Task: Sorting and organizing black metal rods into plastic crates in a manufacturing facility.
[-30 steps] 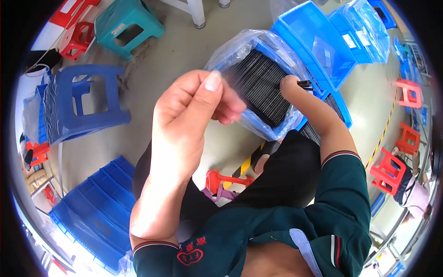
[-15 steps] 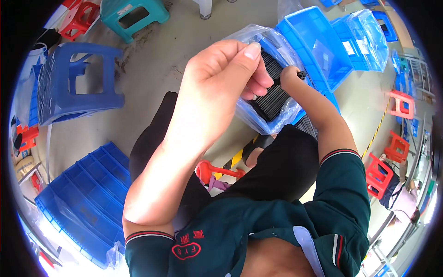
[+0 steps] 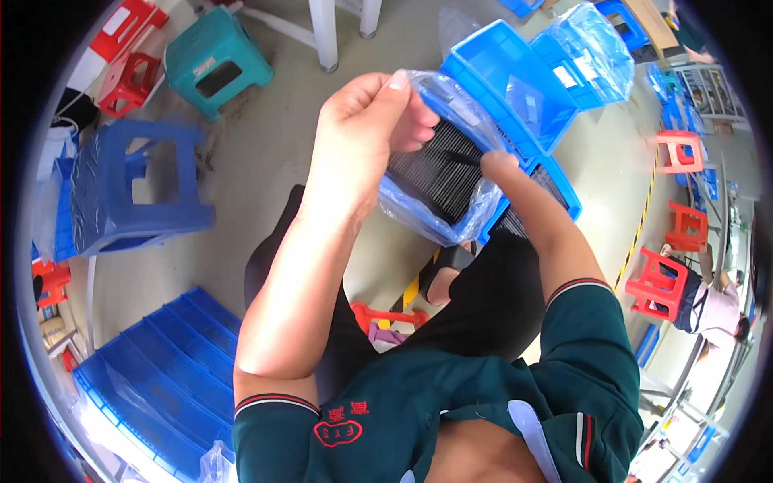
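My left hand is raised over the near-left side of a plastic-lined blue bin, thumb pressed to the curled fingers. Its fingertips meet the edge of the clear plastic liner in the picture; whether they grip it or something tiny, I cannot tell. Rows of thin black strips fill the bin. Over the bin's right side my right hand is closed, with a dark bundle of black strips showing at its fingers. Most of those fingers are hidden.
An open blue crate stands behind the bin, and another blue bin with black strips sits at its right. Stacked blue crates lie at my left. Blue and green stools stand at far left; red stools are at right.
The view has shifted, and the bin appears lower and further left. My right hand has moved from the bin's right edge in over the strips. My left hand stays pinched.
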{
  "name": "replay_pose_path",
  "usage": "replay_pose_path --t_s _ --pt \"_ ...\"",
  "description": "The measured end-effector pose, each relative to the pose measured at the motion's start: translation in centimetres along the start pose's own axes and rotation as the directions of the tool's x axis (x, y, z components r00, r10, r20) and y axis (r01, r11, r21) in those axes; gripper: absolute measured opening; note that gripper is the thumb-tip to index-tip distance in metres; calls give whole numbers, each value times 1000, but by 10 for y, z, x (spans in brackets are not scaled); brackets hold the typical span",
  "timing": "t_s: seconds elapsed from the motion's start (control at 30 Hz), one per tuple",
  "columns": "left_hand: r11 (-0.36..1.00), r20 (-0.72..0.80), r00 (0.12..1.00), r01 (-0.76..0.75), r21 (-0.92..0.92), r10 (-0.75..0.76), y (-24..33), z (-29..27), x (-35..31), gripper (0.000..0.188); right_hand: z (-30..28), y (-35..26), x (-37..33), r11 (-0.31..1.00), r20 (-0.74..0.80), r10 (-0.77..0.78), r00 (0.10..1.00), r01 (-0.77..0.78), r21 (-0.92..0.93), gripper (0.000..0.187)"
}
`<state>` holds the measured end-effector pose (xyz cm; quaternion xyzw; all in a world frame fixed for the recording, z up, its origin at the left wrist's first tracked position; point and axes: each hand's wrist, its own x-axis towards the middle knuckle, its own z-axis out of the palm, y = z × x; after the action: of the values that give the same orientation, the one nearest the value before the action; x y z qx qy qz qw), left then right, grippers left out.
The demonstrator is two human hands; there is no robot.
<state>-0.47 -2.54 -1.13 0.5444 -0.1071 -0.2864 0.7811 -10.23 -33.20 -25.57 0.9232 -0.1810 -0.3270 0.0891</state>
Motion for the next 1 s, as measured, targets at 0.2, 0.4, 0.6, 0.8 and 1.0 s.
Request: replay_pose_path --t_s 0.2,0.4,0.6,0.8,1.0 --pt "1000 -23 1000 20 -11 -21 2 9 16 23 7 17 -49 647 264 23 964 -216 732 57" --pt "996 -80 996 36 -82 -43 0 8 25 26 -77 0 -154 5 6 -40 999 -6 1000 36" --pt "997 -74 997 30 -72 -35 -6 20 22 24 -116 17 -233 -334 -422 99 901 430 839 20" --pt "999 -10 999 33 -35 -33 -17 12 14 25 -109 4 -247 -474 -366 186 912 409 779 15" --pt "998 77 997 33 -54 -29 -10 13 8 19 -114 4 -242 -456 -339 114 934 353 817 18"
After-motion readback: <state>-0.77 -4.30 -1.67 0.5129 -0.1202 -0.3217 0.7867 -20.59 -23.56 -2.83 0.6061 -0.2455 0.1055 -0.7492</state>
